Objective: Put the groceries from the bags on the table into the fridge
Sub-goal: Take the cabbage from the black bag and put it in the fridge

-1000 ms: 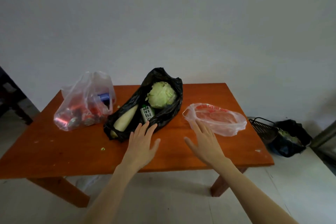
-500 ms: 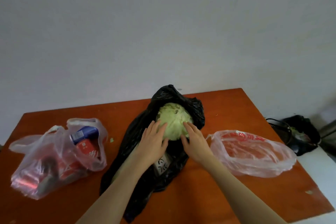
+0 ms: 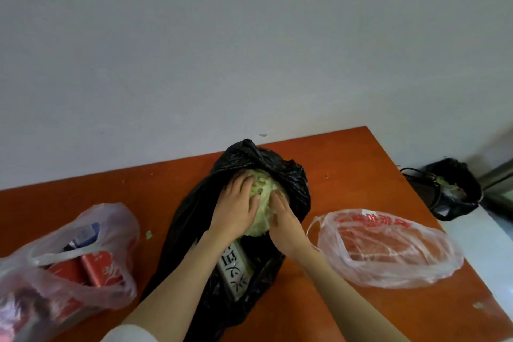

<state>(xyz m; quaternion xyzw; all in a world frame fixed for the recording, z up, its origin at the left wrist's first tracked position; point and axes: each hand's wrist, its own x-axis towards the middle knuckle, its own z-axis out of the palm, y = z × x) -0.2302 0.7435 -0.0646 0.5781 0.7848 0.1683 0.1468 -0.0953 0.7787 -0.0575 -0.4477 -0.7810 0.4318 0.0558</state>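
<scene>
A pale green cabbage (image 3: pixel 261 204) lies inside an open black plastic bag (image 3: pixel 288 178) in the middle of the orange wooden table (image 3: pixel 347 164). My left hand (image 3: pixel 236 209) is pressed on the cabbage's left side and my right hand (image 3: pixel 283 216) on its right side, so both hands grip it. Below the cabbage, inside the same bag, a white and green carton (image 3: pixel 236 266) shows between my forearms. The fridge is not in view.
A clear bag (image 3: pixel 55 266) with red cans and a blue-topped item lies at the left. At the right lies a clear bag with red print (image 3: pixel 388 244). A black basket and dark bag (image 3: pixel 447 189) stand on the floor beyond the table's right edge.
I have come close to the table. Both hands went from hovering open over the table's front to the cabbage, and now wrap further around its sides.
</scene>
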